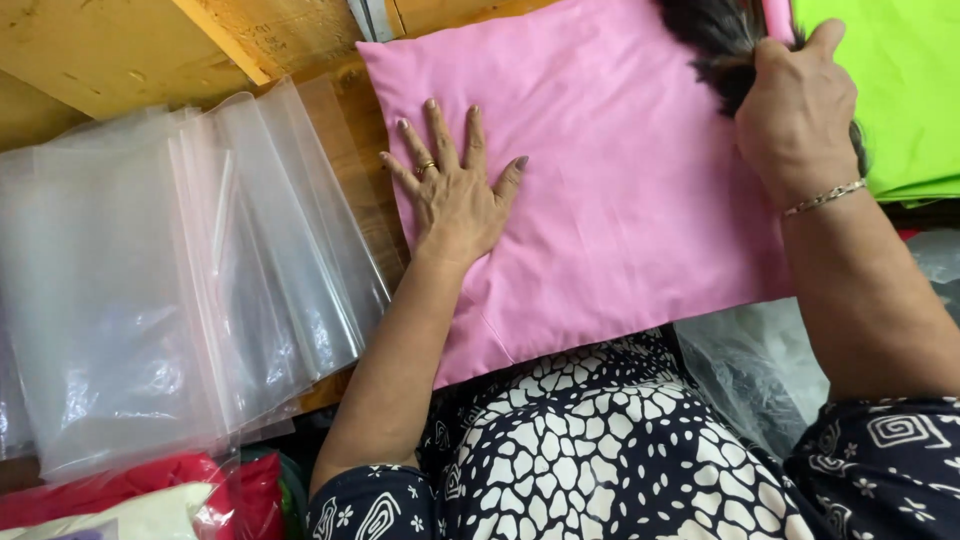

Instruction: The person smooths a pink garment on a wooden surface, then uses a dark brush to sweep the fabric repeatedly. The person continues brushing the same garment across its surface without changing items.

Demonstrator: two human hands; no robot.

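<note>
Wooden worktop [120, 50] holds our pink pillow [620, 200]. Left hand [455, 190] lies on it, fingers wide. Right hand [795, 110], at its top corner, fingers closed around a dark brush [715, 40]. Hard brushing could slide the pillow onto the clear bags [180, 280] beside it.

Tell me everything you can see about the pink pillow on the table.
The pink pillow is a plain, square, fabric-covered cushion, smooth with faint creases and lightly puffed. It lies flat, turned a little askew, on the wooden table, its near edge against the person's patterned clothing. The left hand presses flat on its left part, fingers spread. The right hand rests at its upper right, gripping a dark bristly brush that lies on the fabric. Green fabric sits beside its right edge, clear plastic bags to its left.
</note>
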